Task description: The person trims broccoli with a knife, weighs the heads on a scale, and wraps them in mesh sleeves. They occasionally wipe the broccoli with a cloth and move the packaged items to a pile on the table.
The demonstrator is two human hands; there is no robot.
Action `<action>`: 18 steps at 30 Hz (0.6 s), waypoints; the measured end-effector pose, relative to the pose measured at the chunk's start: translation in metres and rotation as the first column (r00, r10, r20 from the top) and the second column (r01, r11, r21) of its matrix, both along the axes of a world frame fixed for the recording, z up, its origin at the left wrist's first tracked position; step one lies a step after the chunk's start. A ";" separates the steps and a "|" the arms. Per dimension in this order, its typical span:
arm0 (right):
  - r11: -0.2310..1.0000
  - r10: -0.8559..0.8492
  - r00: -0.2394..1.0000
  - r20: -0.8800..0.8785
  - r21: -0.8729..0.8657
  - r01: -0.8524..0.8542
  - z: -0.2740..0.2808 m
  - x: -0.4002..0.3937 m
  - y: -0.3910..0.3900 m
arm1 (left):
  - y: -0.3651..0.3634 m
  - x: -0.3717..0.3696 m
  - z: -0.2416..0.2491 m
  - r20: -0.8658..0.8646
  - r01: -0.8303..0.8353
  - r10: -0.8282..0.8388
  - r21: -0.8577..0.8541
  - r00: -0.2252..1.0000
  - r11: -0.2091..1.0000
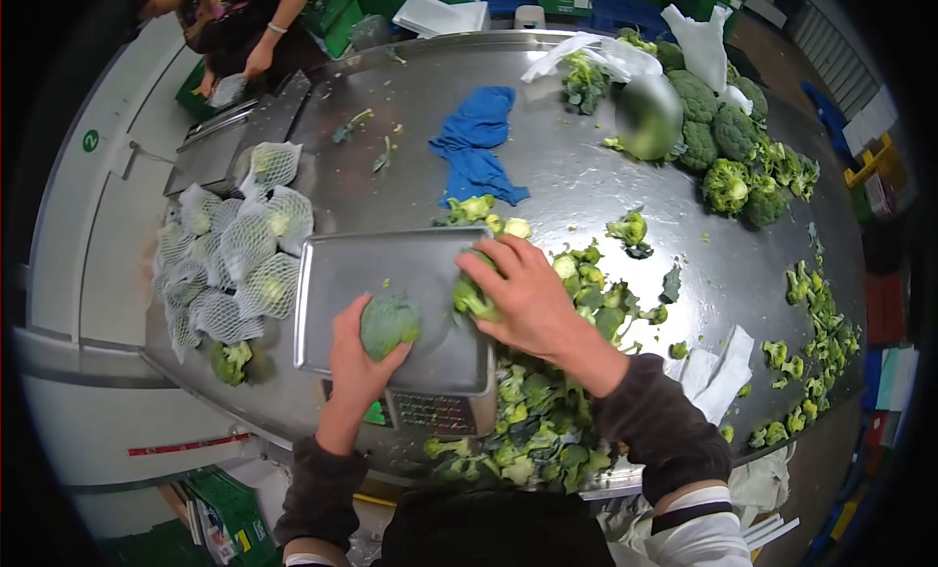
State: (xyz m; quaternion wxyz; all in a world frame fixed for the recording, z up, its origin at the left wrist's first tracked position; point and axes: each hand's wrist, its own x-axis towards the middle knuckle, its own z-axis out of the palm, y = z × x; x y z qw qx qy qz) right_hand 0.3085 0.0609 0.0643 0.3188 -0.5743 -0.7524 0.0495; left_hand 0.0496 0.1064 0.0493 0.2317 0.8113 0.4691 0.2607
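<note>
My left hand (360,357) is closed round a green broccoli head (390,325), held over the metal pan of a weighing scale (332,264). At the pan's right side my right hand (523,298) grips a second broccoli piece (471,301), its fingers over the top and partly hiding it. Below the pan, the scale's keypad (432,413) shows. Cut broccoli stems and leaves (532,420) are heaped just right of the scale.
White-netted broccoli heads (239,245) are piled left. A blue cloth (479,142) lies behind the scale. Whole broccoli heads (718,127) are stacked back right; trimmings (816,342) line the right edge. White netting (718,372) lies nearby. Another person (244,40) stands back left.
</note>
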 end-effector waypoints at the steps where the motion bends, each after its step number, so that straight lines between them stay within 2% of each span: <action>1: 0.995 -0.046 0.997 0.058 0.086 0.041 -0.006 -0.019 0.006 | 0.000 -0.002 -0.001 -0.002 -0.005 0.005 0.005 1.000 1.000; 2: 0.982 -0.097 0.989 0.115 0.174 0.076 -0.011 -0.033 0.012 | 0.000 -0.004 -0.002 0.004 -0.080 0.080 -0.011 0.997 0.997; 3: 0.981 -0.092 0.988 0.120 0.183 0.069 -0.016 -0.045 0.010 | 0.001 -0.005 -0.002 0.013 -0.152 0.153 -0.025 0.988 0.988; 5: 0.990 -0.022 0.976 0.218 0.140 -0.009 -0.026 -0.071 -0.009 | 0.002 -0.009 -0.002 -0.012 -0.156 0.155 -0.025 0.988 0.987; 6: 0.994 0.102 0.987 0.125 0.026 -0.106 -0.031 -0.080 -0.022 | 0.001 -0.011 -0.002 -0.044 -0.160 0.158 -0.035 0.986 0.987; 9: 0.987 0.140 0.982 0.128 0.063 -0.149 -0.024 -0.093 -0.042 | -0.005 -0.015 0.001 -0.097 -0.115 0.112 -0.023 0.989 0.993; 11: 0.996 -0.094 0.995 0.029 0.010 0.093 -0.006 -0.089 -0.044 | -0.007 -0.017 0.000 -0.092 -0.106 0.104 -0.020 0.990 0.994; 12: 0.995 -0.104 0.994 0.033 0.012 0.104 -0.006 -0.089 -0.043 | -0.007 -0.017 0.000 -0.091 -0.094 0.093 -0.014 0.992 0.995; 15: 0.981 -0.190 0.954 -0.231 -0.070 0.178 -0.020 -0.089 -0.037 | -0.006 -0.017 0.003 -0.045 -0.091 0.088 -0.080 0.995 0.993; 16: 0.979 -0.200 0.952 -0.230 -0.067 0.190 -0.024 -0.092 -0.035 | -0.006 -0.017 0.003 -0.044 -0.079 0.076 -0.077 0.996 0.994; 18: 0.950 -0.299 0.827 -0.477 -0.063 0.307 -0.032 -0.106 -0.027 | -0.004 -0.015 -0.003 0.024 -0.117 0.119 -0.087 0.993 0.989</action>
